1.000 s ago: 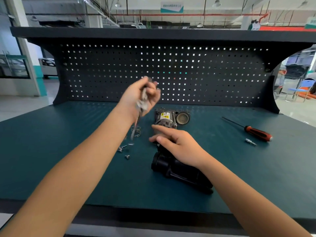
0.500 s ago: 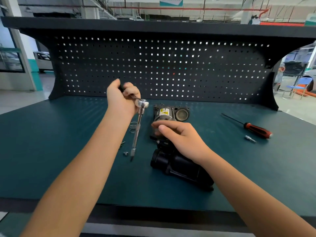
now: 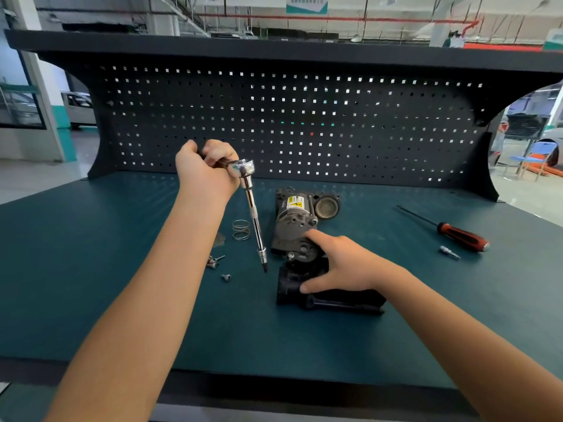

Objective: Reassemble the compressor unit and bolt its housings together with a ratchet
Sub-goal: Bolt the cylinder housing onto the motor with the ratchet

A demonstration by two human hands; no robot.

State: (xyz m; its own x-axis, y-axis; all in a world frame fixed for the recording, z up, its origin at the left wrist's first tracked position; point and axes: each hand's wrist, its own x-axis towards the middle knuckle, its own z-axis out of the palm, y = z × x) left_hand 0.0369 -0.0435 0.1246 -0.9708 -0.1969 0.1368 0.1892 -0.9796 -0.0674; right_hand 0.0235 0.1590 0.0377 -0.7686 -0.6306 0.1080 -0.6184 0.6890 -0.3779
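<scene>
Teal matting covers the tabletop (image 3: 122, 269). Near its middle, somewhat closer to the back edge than the front, lies the compressor unit (image 3: 294, 217), its grey motor body butted against a black housing (image 3: 304, 296) on the front-edge side. The right hand (image 3: 344, 266) steadies the joint with index finger and thumb spread: the index lies straight on the grey body and the thumb presses the black housing. We cannot see the remaining fingers. The left hand (image 3: 207, 175) is curled tightly round the handle of the ratchet (image 3: 254, 217), whose long extension slopes down with its tip hanging just left of the unit, clear of the matting. A bolt (image 3: 291, 255) sits at the flange, close to that tip but not engaged. Loose screws (image 3: 214, 261) and a spring (image 3: 241, 229) lie left of the unit, and a screwdriver (image 3: 457, 236) lies toward the right edge. We judge the step to be seating the bit on the bolt. The long extension magnifies any wobble of the wrist, so a tilted entry could slip out and round the head. The housings are held only by hand, so a shift could misalign the holes and cross-thread the bolt. If the spring belongs inside, bolting now would leave it out.
</scene>
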